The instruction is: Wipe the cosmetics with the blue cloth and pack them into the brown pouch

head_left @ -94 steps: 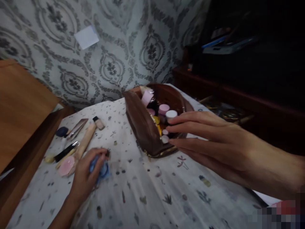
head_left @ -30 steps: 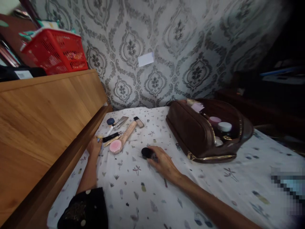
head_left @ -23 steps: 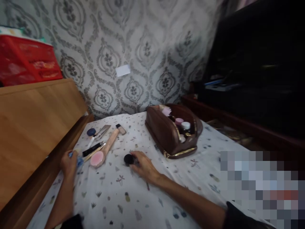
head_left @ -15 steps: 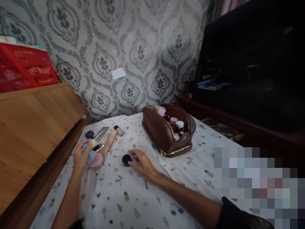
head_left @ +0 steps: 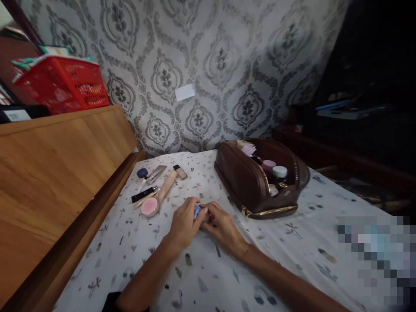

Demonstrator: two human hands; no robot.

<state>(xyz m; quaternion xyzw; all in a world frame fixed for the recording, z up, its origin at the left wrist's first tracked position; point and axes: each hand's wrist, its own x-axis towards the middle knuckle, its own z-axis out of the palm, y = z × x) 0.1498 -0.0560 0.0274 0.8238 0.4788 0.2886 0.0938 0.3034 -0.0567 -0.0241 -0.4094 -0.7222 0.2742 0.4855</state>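
Note:
My left hand (head_left: pixel 186 222) is closed around a soft-looking light blue item (head_left: pixel 196 211), mostly hidden by the fingers. My right hand (head_left: pixel 224 227) meets it, fingertips curled in against the blue item; whatever they grip is covered. To the left lie a round pink container (head_left: pixel 150 207), a beige tube (head_left: pixel 167 187), a small bottle with a black cap (head_left: pixel 180 172), a black stick-shaped cosmetic (head_left: pixel 144 194), a silvery flat item (head_left: pixel 157 173) and a dark blue round item (head_left: pixel 142 173). The black round container is out of sight now.
A brown zip bag (head_left: pixel 242 182) stands unzipped at the right, with jars such as a white-lidded one (head_left: pixel 280 172) inside. White printed cloth (head_left: pixel 195 277) covers the surface. A wooden panel (head_left: pixel 65 173) borders the left, with a red basket (head_left: pixel 69 82) above it.
My left hand has left the cosmetics on the left and come to my right hand, carrying the light blue item. The black round container has gone from view. The camera view has shifted left.

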